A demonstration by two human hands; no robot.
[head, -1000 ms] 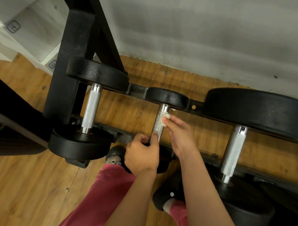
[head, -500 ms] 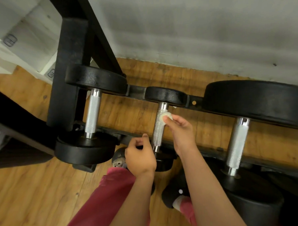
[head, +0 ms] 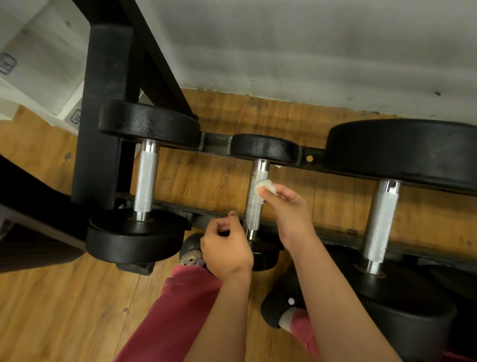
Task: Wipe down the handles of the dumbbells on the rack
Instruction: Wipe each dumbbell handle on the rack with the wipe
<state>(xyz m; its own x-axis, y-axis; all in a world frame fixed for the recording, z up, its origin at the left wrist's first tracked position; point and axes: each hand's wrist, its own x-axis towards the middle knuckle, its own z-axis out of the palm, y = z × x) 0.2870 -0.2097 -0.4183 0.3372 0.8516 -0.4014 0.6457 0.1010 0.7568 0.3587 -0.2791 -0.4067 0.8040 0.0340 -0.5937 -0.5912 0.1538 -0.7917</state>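
Right hand (head: 288, 207) pinches white wad (head: 264, 186) against middle dumbbell handle (head: 254, 209); left hand (head: 226, 248) loosely curled, empty, beside handle's lower end.

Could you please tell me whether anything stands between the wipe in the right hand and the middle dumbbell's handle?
Nothing visible does: the right hand presses the white wipe against the upper part of the middle handle. Further down, the left hand sits beside the handle's lower end.

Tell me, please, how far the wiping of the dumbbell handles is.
Done: nothing shows which handles are already wiped. In hand: the right grip presses a white wad on the middle handle. Remaining: possibly the left handle and right handle.
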